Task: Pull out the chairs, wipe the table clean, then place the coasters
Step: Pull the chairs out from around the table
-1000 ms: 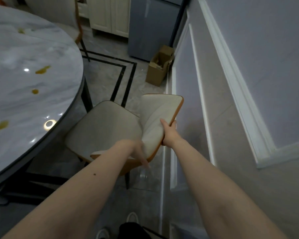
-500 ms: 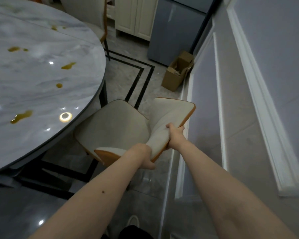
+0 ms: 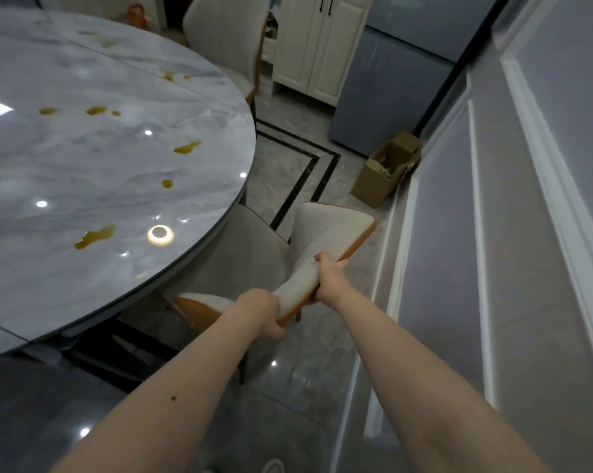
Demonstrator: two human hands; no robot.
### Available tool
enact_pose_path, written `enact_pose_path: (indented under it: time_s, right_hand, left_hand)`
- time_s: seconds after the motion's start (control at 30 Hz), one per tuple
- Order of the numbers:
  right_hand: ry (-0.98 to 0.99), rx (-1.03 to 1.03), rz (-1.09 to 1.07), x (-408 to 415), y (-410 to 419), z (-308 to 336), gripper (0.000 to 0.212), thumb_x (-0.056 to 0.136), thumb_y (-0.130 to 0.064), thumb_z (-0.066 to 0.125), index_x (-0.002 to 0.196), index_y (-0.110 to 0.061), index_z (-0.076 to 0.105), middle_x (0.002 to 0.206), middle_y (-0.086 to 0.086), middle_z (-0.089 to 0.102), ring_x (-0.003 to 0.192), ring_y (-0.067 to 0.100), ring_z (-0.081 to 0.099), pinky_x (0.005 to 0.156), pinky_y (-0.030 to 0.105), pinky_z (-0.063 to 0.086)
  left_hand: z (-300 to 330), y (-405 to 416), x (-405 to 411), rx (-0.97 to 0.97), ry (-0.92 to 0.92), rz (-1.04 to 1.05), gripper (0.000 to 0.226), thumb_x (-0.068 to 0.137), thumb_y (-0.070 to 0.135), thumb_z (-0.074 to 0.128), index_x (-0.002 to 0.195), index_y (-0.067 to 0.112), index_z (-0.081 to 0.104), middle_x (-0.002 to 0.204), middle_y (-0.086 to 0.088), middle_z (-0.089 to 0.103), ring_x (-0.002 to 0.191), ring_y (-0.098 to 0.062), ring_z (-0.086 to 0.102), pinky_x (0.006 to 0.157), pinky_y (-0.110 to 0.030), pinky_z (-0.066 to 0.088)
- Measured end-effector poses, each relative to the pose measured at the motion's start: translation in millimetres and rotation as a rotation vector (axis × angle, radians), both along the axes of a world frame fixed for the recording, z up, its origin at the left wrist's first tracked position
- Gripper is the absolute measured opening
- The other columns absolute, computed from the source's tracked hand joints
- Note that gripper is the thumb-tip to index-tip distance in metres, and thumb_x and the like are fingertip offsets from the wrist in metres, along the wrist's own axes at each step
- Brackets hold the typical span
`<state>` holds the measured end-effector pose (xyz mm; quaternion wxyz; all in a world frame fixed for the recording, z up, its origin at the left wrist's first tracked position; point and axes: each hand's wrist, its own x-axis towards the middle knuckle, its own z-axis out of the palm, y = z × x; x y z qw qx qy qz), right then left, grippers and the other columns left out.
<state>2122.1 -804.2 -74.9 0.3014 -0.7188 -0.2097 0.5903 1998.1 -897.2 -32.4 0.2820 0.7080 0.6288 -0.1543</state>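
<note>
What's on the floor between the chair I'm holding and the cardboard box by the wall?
Nothing: in the head view the floor between the chair and the cardboard box is bare tile, crossed only by its dark inlaid border lines.

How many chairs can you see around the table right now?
2. One cream, orange-edged chair is partly under the round grey marble table, its backrest held by the left hand and right hand. Another cream chair is at the far side. Others may be out of view.
</note>
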Motion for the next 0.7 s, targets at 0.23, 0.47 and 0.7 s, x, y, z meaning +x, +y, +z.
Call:
enact_pose_path:
  time_s: [0.23, 0.47, 0.7]
  right_hand:
    - [-0.049, 0.014, 0.171, -52.8, 46.3, -34.9, 0.089, 0.066, -0.061, 0.051, 0.139, -0.044, 0.002, 0.133, 0.014, 0.040, 0.110, 0.041, 0.047, 0.093, 0.063, 0.040]
    - [-0.219, 0.054, 0.436, -50.5, 47.3, -18.3, 0.092, 0.063, -0.060, 0.057, 0.139, -0.043, 0.009, 0.126, 0.013, 0.041, 0.105, 0.039, 0.048, 0.091, 0.062, 0.043]
    - [-0.592, 0.461, 1.162, 34.1, 53.1, 27.5, 0.105, 0.073, -0.008, 0.079, 0.151, -0.027, 0.012, 0.150, 0.013, 0.020, 0.134, 0.033, 0.032, 0.107, 0.039, 0.035]
  left_hand:
    - [-1.5, 23.4, -37.5, -0.024, 0.055, 0.165, 0.057, 0.078, 0.046, 0.062, 0.121, 0.009, 0.055, 0.110, -0.006, 0.060, 0.098, -0.022, 0.059, 0.075, -0.028, 0.045]
    - [2.5, 53.0, -27.8, -0.228, 0.077, 0.342, 0.065, 0.069, 0.044, 0.067, 0.123, 0.012, 0.051, 0.105, -0.004, 0.058, 0.093, -0.023, 0.059, 0.084, -0.035, 0.051]
    - [11.5, 90.2, 5.8, -0.016, -0.096, 0.465, 0.050, 0.082, 0.040, 0.061, 0.122, 0.013, 0.049, 0.100, -0.003, 0.055, 0.092, -0.023, 0.058, 0.082, -0.035, 0.050]
